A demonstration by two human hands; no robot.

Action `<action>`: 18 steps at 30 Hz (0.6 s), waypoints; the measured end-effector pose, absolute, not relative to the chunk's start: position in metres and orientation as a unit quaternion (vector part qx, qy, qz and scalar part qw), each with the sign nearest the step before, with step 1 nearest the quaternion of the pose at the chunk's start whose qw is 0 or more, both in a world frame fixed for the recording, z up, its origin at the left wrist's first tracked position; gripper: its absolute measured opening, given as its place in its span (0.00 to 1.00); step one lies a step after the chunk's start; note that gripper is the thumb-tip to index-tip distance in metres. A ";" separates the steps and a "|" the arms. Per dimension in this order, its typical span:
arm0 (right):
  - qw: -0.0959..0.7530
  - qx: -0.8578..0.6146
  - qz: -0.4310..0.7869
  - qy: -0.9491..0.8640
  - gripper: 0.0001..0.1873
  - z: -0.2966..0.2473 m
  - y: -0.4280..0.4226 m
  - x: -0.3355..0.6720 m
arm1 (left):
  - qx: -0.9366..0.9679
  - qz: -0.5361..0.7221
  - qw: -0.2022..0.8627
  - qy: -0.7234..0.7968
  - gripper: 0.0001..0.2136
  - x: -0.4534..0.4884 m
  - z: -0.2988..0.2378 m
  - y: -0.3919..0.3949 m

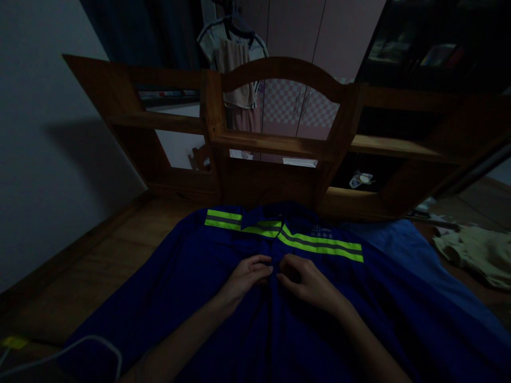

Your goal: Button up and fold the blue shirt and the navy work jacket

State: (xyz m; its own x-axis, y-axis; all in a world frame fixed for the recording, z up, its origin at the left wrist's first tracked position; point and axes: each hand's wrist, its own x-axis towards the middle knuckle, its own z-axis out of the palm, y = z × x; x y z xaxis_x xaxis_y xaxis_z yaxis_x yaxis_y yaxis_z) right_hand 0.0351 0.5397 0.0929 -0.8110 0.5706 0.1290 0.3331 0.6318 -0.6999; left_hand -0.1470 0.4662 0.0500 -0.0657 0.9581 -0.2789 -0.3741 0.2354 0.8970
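Observation:
A dark blue work jacket (235,250) with yellow-green reflective stripes across the chest lies spread out, front side up, collar toward the headboard. White print shows on the chest at the right. At the front placket, below the stripes, my left hand (248,274) has thumb and fingers closed on the cloth from the left. Facing it across the placket, my right hand (306,276) is curled, its thumb and fingertips on the jacket's front edge. The dim light hides any fastener between the fingertips.
A wooden headboard (275,142) with open shelves stands just beyond the collar. Blue bedding (383,244) and a pale crumpled cloth (475,252) lie at the right. A white cable (90,338) loops at lower left. Clothes on hangers (233,50) hang behind, before a pink wardrobe (295,32).

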 end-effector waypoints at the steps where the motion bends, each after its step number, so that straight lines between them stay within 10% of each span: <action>1: 0.172 -0.255 0.346 -0.886 0.03 0.092 0.540 0.035 | 0.295 0.542 0.613 0.493 0.18 -0.147 0.051 0.466; 18: 0.175 -0.255 0.349 -0.885 0.03 0.090 0.539 0.036 | 0.314 0.538 0.604 0.497 0.18 -0.149 0.050 0.468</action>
